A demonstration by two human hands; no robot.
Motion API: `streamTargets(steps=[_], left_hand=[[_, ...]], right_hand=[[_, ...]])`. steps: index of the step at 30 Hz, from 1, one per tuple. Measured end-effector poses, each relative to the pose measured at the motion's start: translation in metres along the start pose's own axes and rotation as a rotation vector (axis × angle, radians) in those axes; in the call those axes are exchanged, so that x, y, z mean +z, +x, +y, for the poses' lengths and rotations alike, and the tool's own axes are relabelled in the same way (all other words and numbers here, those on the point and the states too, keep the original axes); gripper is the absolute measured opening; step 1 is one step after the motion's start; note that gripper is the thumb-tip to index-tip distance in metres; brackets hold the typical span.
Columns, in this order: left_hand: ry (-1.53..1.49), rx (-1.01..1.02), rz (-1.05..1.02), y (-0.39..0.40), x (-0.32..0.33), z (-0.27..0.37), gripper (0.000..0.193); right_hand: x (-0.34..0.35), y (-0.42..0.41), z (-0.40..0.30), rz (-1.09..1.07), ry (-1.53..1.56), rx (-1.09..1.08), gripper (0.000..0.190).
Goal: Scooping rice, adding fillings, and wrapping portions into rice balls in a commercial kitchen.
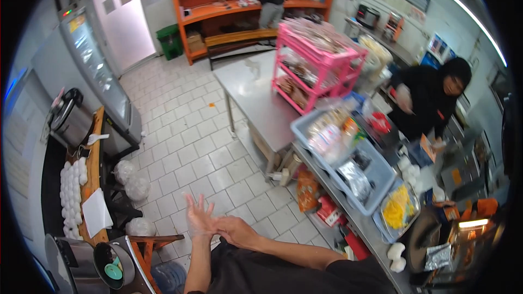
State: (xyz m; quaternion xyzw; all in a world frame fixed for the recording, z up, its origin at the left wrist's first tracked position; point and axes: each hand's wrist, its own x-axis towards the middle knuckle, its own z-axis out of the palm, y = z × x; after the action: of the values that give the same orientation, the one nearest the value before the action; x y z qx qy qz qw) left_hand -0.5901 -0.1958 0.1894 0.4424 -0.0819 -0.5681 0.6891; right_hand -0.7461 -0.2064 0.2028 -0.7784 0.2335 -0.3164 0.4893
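Observation:
My left hand point(199, 217) is raised in front of me over the tiled floor, its fingers spread. What looks like a thin clear plastic glove covers it. With bent fingers, my right hand point(236, 232) pinches at the base of the left thumb, near the wrist, apparently on the glove's film. Both hands are above the dark shirt point(265, 269) at my waist. Further right, on a steel counter, are a blue-grey plastic crate point(378, 183) with bagged food and foil packs, and a metal tray point(414, 212) of yellow food.
A pink shelf rack point(304, 102) stands on a steel table point(253, 90). Left are a wooden shelf point(96, 163) with white wrapped packs, a pot point(124, 267) and a wooden stool point(149, 253). A person in black point(425, 94) stands across the counter at right; another is at the orange shelving point(177, 16).

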Motion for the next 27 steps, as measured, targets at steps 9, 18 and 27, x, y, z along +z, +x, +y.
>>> streamTargets(steps=[9,18,27], left_hand=[[-0.341,-0.087,0.327,0.040,-0.124,0.109,0.113],[0.857,0.362,0.662,0.134,-0.270,0.174,0.070],[-1.284,0.931,1.823,-0.003,-0.328,0.114,0.092]], right_hand=[[0.106,0.149,-0.025,-0.456,0.289,-0.112,0.013],[0.086,0.380,0.061,-0.794,-0.048,0.305,0.065],[0.184,0.637,0.099,-1.143,-0.439,-0.089,0.043]])
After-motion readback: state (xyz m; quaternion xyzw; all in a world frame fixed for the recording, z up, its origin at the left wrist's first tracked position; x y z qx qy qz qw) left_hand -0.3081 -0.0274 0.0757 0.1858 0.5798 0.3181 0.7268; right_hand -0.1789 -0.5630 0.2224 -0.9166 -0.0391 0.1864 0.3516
